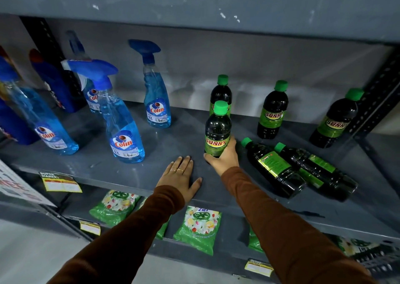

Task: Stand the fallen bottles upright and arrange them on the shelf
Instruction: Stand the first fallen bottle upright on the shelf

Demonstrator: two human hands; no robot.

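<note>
My right hand (225,157) grips the base of a dark Sunny bottle (217,130) with a green cap, held upright on the grey shelf (134,171). Directly behind it stands another Sunny bottle (221,93). Two more stand upright to the right, one (273,110) mid-shelf and one (334,121) by the right post. Two Sunny bottles lie on their sides at the front right, the nearer-left one (272,167) beside the other (316,171), caps pointing left and back. My left hand (180,178) rests flat on the shelf, fingers spread, holding nothing.
Several blue Colin spray bottles (124,128) stand on the left half of the shelf, with dark blue bottles (56,84) behind them. The shelf above (194,4) overhangs. Green packets (198,227) lie on the shelf below. A perforated post (374,102) bounds the right side.
</note>
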